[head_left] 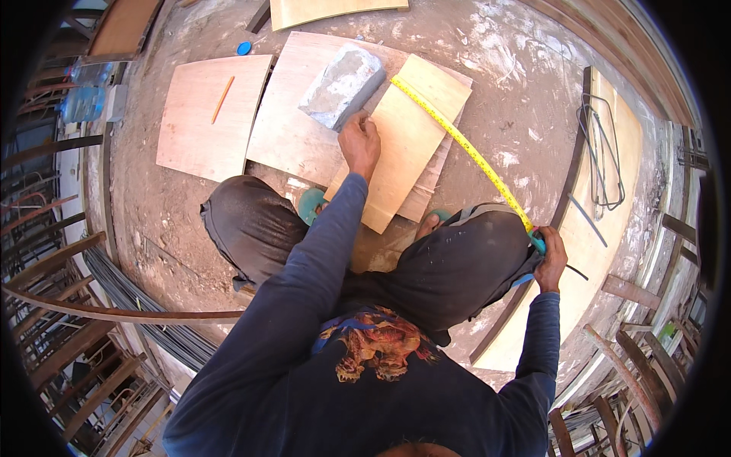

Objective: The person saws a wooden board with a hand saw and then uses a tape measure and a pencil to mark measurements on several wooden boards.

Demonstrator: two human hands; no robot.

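Gripping a teal, yellow-bladed tape measure (537,243) in my right hand (551,261); left hand (359,145) curled beside the rectangular grey block (343,85), contents unclear.

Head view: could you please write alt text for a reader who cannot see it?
A person holds a teal tape measure in the right hand, its yellow blade extended over a plywood panel. The curled left hand is beside a grey block; an orange pencil lies on another plywood sheet at left.
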